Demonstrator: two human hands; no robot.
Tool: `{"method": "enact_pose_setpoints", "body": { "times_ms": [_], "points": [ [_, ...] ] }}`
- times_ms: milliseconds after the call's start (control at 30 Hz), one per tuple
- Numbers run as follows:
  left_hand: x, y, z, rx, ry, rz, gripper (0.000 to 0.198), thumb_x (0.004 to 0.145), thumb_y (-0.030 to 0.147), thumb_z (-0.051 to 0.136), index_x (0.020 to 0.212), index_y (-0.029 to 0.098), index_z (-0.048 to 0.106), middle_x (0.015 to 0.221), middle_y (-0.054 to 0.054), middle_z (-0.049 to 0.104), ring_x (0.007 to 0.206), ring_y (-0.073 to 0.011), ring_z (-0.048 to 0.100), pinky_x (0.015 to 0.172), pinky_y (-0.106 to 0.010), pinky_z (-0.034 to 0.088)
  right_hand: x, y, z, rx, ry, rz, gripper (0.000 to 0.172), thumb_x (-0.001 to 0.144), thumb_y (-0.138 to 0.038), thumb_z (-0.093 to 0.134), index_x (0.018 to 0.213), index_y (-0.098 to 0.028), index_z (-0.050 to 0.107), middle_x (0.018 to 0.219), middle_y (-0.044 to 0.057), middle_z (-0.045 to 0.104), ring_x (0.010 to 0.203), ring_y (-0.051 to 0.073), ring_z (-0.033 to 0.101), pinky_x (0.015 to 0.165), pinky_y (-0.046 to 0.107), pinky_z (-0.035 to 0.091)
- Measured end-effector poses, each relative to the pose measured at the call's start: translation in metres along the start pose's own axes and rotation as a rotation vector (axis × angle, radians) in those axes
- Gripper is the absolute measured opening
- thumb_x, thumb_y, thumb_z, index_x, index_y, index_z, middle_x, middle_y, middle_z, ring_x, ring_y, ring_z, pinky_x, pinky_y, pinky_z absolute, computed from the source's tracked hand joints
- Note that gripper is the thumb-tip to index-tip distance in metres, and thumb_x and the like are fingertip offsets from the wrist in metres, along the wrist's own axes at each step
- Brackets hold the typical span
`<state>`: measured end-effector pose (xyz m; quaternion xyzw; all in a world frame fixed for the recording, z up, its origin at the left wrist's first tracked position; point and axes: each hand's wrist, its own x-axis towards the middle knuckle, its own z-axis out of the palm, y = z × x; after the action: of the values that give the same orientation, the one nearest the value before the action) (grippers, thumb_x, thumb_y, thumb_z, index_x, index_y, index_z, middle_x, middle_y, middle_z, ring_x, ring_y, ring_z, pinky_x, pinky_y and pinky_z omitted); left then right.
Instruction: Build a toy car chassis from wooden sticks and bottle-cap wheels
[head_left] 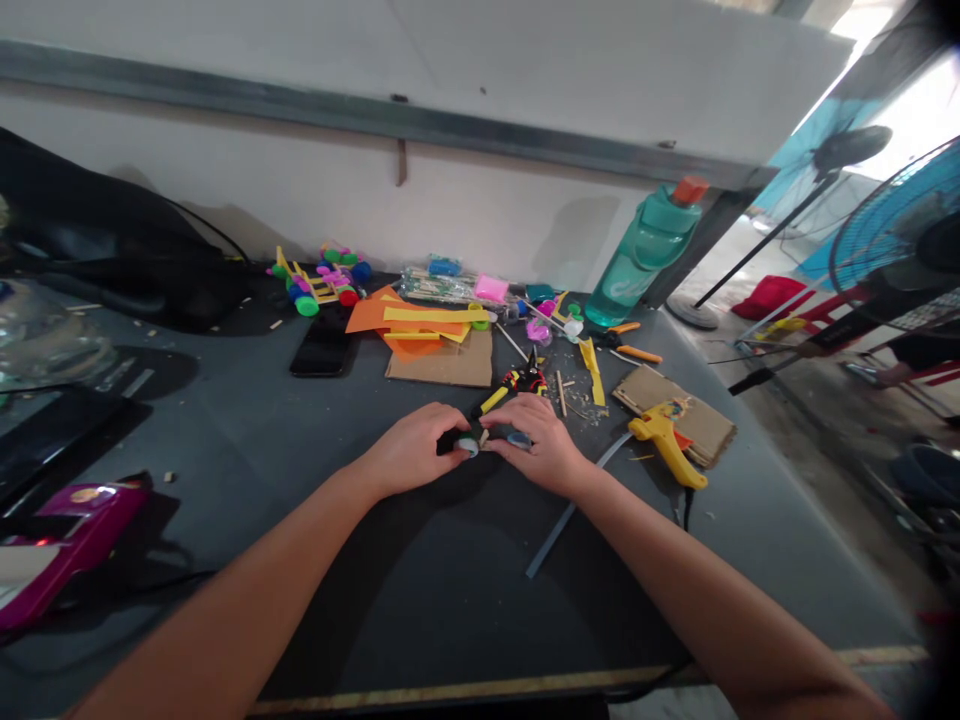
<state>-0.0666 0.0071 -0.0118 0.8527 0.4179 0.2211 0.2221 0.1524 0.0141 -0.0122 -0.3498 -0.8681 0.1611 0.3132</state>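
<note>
Near the middle of the dark table, my left hand (416, 450) pinches a small round bottle cap (469, 447), pale inside with a dark green edge. Close against it, my right hand (541, 445) pinches a short piece of wooden stick (484, 436) between thumb and fingertips. A bluish round cap (519, 440) shows within the curl of the right hand; whether it is held or lies on the table I cannot tell. Just beyond the hands lie pliers (534, 376) with yellow, red and black handles. A yellow glue gun (667, 445) rests to the right, partly on cardboard.
A translucent glue stick (551, 540) extends near my right forearm. Behind are orange paper (367, 316), cardboard (439, 360), a phone (322, 345), colourful small assemblies (319, 280) and a green bottle (641, 255). Wood scraps (589, 408) litter the table. A magenta device (82, 530) sits left.
</note>
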Motion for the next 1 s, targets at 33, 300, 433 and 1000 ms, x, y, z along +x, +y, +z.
{"method": "enact_pose_setpoints", "body": {
  "times_ms": [33, 300, 433, 1000],
  "points": [
    [0.0, 0.001, 0.0, 0.002, 0.002, 0.004, 0.019, 0.078, 0.029, 0.058, 0.096, 0.021, 0.057, 0.095, -0.004, 0.062, 0.092, -0.0208, 0.057, 0.081, -0.034, 0.046, 0.0, 0.0, 0.001, 0.0, -0.002, -0.01, 0.02, 0.084, -0.029, 0.06, 0.104, -0.026, 0.061, 0.094, 0.002, 0.069, 0.095, 0.019, 0.058, 0.09, 0.038, 0.036],
    [0.002, 0.005, 0.006, 0.075, 0.007, 0.02, 0.02, 0.076, 0.027, 0.06, 0.095, 0.021, 0.059, 0.093, -0.005, 0.062, 0.091, -0.0226, 0.056, 0.081, -0.036, 0.044, 0.002, 0.002, 0.009, -0.037, -0.019, -0.007, 0.013, 0.081, -0.026, 0.062, 0.094, -0.027, 0.065, 0.085, 0.0, 0.07, 0.091, 0.019, 0.06, 0.096, 0.04, 0.032],
    [0.005, 0.006, 0.017, 0.134, 0.071, 0.003, 0.019, 0.076, 0.032, 0.064, 0.089, 0.019, 0.059, 0.088, -0.005, 0.062, 0.087, -0.0225, 0.055, 0.079, -0.037, 0.044, 0.003, 0.001, 0.01, -0.037, -0.014, -0.003, 0.009, 0.081, -0.023, 0.061, 0.088, -0.026, 0.064, 0.083, 0.0, 0.069, 0.088, 0.018, 0.06, 0.093, 0.04, 0.035],
    [0.008, 0.013, 0.033, 0.126, 0.167, -0.031, 0.008, 0.078, 0.02, 0.058, 0.086, 0.017, 0.057, 0.085, -0.005, 0.059, 0.087, -0.0213, 0.052, 0.08, -0.034, 0.044, 0.005, 0.001, 0.013, -0.07, 0.034, -0.011, 0.008, 0.081, -0.019, 0.058, 0.086, -0.024, 0.061, 0.082, 0.002, 0.067, 0.083, 0.019, 0.059, 0.094, 0.042, 0.035]
  ]
}}
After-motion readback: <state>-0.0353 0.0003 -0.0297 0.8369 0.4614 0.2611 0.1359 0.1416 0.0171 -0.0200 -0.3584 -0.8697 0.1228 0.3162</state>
